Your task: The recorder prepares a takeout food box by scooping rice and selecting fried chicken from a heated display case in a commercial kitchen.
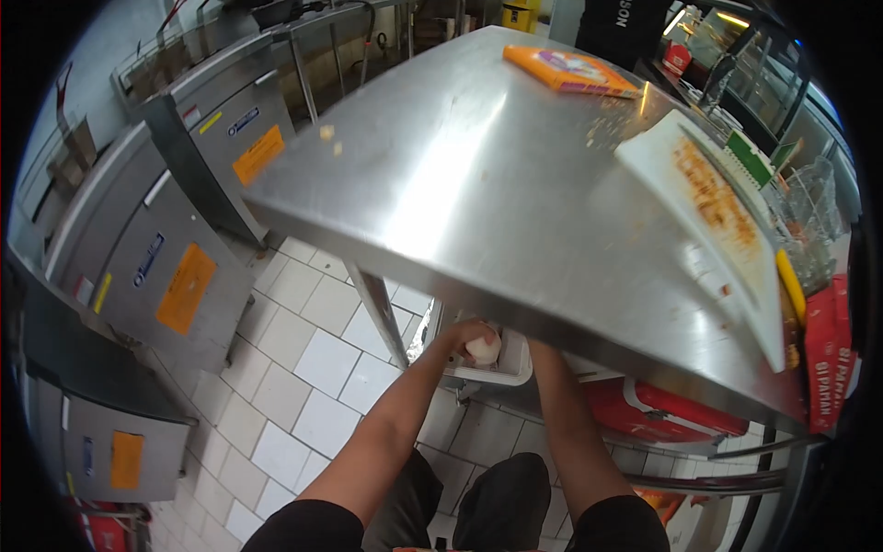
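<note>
Below the front edge of the steel table (441,207), my left hand (467,337) grips a whitish round item (485,350), too unclear to name exactly. It is held over the inside of a white plastic tub (521,366) on the shelf below. My right forearm (569,414) reaches under the same edge, to the right of the tub. The tabletop hides my right hand, so what it touches does not show.
A stained white cutting board (710,207), a yellow-handled tool (791,286) and a red box (826,352) lie on the right. An orange box (569,71) is at the far end. Steel fryer cabinets (148,248) stand left; a person (621,34) stands beyond the table.
</note>
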The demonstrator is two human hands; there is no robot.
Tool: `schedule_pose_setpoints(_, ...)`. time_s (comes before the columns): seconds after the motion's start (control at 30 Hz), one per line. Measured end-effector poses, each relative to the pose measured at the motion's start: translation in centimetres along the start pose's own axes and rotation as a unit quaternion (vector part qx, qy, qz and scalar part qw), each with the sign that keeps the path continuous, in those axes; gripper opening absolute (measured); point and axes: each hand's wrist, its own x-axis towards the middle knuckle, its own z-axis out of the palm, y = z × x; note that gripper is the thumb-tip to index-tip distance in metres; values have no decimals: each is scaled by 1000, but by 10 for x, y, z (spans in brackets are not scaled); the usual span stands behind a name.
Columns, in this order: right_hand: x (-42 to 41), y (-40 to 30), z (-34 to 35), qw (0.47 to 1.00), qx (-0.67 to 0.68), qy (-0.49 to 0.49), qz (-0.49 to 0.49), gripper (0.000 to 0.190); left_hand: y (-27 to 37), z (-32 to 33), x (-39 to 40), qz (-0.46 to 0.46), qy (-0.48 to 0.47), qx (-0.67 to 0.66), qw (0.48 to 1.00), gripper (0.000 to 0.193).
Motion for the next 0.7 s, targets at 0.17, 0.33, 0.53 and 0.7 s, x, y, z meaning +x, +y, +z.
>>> schedule_pose_setpoints(0.17, -177, -86, 84, 862, 477, 42, -167, 60, -30, -24, -80, 50, -61, -371, 925, 51)
schedule_pose_setpoints(0.33, -415, -117, 179, 589, 802, -8, -101, 52, -39, 91, -211, 9, -316, -580, 751, 64)
schedule_pose_setpoints(0.53, -672, -295, 290, 494, 844, 177, -111, 55, 16, 196, -445, -193, -361, -603, 685, 69)
schedule_pose_setpoints(0.7, -809, -323, 346, 482, 729, 408, -264, 49, 68, 269, -492, -161, -478, -211, 838, 68)
